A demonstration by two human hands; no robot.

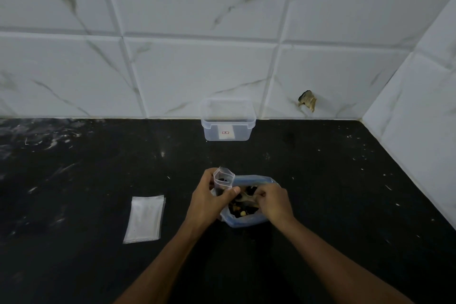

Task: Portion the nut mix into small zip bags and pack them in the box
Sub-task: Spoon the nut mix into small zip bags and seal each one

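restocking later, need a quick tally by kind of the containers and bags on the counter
Clear plastic box: 1
Big bag of nut mix: 1
Small zip bag in the left hand: 1
Stack of empty small bags: 1 stack; number of bags unclear
Total: 4

I see a black speckled countertop (74, 266) filling the lower frame, white marbled wall tiles (172, 7) above, a chipped hole (307, 100) center-right; lighting is dim.
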